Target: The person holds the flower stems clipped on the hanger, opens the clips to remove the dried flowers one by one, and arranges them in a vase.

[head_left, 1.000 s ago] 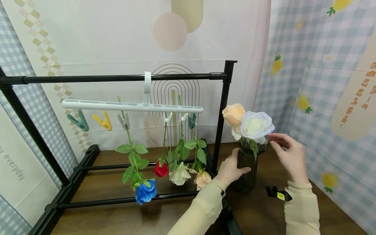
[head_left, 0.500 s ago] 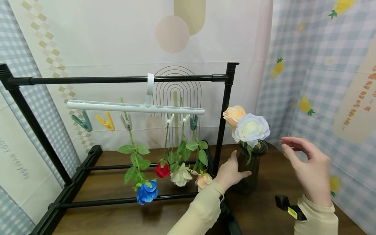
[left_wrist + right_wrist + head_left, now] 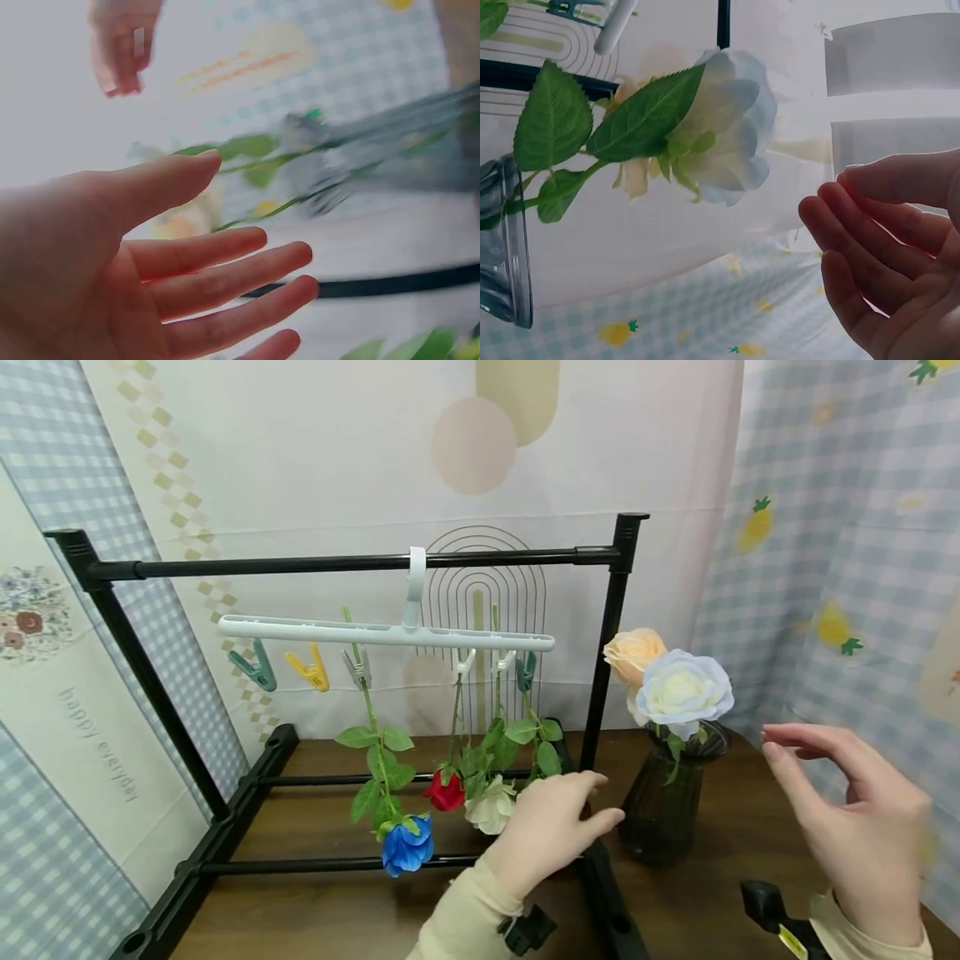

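Observation:
A dark glass vase (image 3: 663,810) stands on the table, holding a pale blue-white rose (image 3: 684,689) and a peach rose (image 3: 633,652). Left of the vase and apart from it is my left hand (image 3: 551,827), its fingers spread and nothing in them. It overlaps the hanging flowers in the head view. My right hand (image 3: 862,814) hovers to the vase's right with loosely bent fingers, holding nothing. In the right wrist view, the fingertips (image 3: 832,191) are apart from the blue-white rose (image 3: 735,120). Green stems (image 3: 300,199) run into the vase in the blurred left wrist view.
A black rack (image 3: 360,563) carries a pale hanger (image 3: 322,630). From its clips hang a blue rose (image 3: 407,846), a red rose (image 3: 446,791) and a white flower (image 3: 491,806), heads down. A teal clip (image 3: 255,666) and yellow clip (image 3: 309,668) hold nothing.
My right hand has withdrawn from the blue-white rose, moving right and toward me. The left hand has let go of the vase and moved left. The head view has shifted slightly left.

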### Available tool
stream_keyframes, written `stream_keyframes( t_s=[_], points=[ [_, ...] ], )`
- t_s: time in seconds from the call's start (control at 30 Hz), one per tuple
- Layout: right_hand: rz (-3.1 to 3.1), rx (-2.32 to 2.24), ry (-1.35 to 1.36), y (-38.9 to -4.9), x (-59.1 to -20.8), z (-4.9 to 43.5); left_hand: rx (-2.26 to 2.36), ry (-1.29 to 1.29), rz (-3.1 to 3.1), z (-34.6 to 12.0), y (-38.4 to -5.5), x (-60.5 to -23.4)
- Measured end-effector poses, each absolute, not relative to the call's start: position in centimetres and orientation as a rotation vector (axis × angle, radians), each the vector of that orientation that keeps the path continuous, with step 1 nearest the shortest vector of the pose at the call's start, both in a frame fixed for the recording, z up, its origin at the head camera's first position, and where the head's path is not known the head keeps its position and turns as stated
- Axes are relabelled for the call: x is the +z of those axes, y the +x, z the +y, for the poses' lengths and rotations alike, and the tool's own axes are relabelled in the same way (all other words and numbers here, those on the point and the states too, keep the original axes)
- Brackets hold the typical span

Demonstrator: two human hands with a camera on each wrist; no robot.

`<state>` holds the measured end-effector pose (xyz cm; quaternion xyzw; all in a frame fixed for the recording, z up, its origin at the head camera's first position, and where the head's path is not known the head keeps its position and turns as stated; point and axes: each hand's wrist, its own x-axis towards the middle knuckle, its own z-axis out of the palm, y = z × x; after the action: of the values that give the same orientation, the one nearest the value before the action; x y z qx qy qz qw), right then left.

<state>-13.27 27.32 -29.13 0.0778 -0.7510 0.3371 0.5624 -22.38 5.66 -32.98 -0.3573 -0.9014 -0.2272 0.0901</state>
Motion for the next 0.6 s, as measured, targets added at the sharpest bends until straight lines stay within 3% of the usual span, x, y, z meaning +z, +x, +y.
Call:
stream_keyframes(
  t_s=[0.6],
  points=[
    [-1.892, 0.719, 0.547, -15.3, -30.3, 22.9, -0.995, -0.532, -2.152, -7.8, -23.6, -31.0]
  ],
)
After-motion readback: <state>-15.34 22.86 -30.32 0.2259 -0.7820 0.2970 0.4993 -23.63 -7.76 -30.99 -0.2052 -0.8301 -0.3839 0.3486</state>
